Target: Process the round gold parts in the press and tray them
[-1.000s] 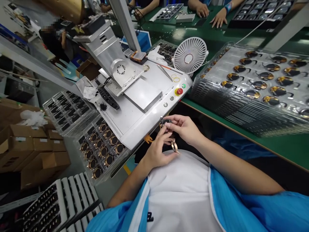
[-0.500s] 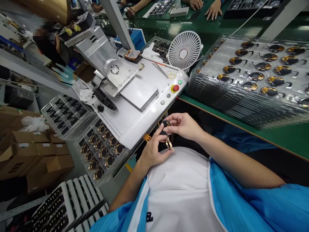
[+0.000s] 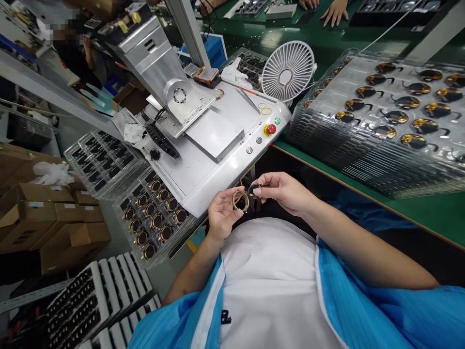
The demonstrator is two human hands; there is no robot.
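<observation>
My left hand (image 3: 222,213) is closed on a gold-coloured watch case ring (image 3: 246,205), its open round side facing up. Just to the right, my right hand (image 3: 281,190) pinches a dark round watch screen (image 3: 255,190) between thumb and fingers. Ring and disc are close together, in front of my white shirt and below the machine's front edge. From this angle I cannot tell whether they touch. Part of the disc is hidden by my right fingers.
A white machine (image 3: 203,194) with buttons stands ahead. To the right is a tall stack of clear trays (image 3: 363,140) with round screens; a tray of gold-rimmed cases (image 3: 145,252) lies left. A white fan (image 3: 286,70) stands behind. Another person's hand (image 3: 334,12) rests on the green bench.
The ring has turned up from hanging below my left fingers to being held upright beside the disc. My left hand has opened away from the disc, which now stays in my right hand alone.
</observation>
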